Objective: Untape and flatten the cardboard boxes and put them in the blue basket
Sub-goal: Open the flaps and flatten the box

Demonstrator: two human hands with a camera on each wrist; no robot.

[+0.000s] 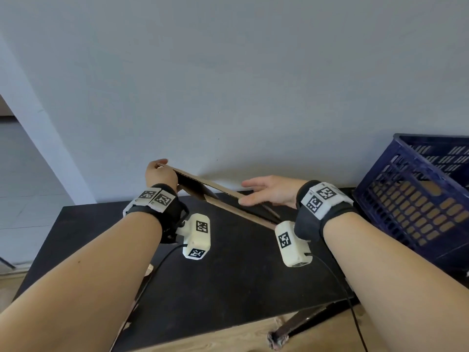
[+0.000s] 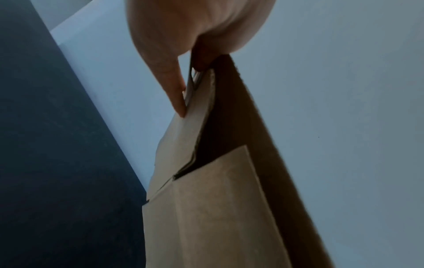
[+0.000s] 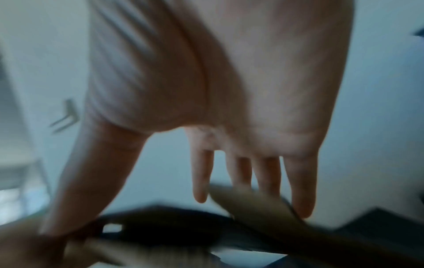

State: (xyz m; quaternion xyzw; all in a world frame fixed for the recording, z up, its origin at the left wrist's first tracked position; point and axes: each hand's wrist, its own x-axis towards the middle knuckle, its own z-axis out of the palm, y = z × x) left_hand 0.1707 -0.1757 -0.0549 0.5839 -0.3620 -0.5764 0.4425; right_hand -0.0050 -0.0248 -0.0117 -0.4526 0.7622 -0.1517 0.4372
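A brown cardboard box (image 1: 215, 196), nearly flattened, hangs tilted above the black table (image 1: 228, 275). My left hand (image 1: 160, 174) grips its raised far-left end; in the left wrist view the thumb (image 2: 169, 81) and fingers pinch the cardboard box (image 2: 206, 208) at its top corner. My right hand (image 1: 266, 190) lies with straight fingers against the box's right part, palm toward it. In the blurred right wrist view the fingers (image 3: 300, 190) stretch out over the cardboard (image 3: 252, 204). The blue basket (image 1: 418, 196) stands at the right, with brown cardboard showing through its slots.
A grey wall (image 1: 228, 85) rises straight behind the table. Cables (image 1: 162, 262) run from the wrist cameras across the table. A wooden floor (image 1: 228, 334) and a dark table leg (image 1: 299, 323) show below the front edge.
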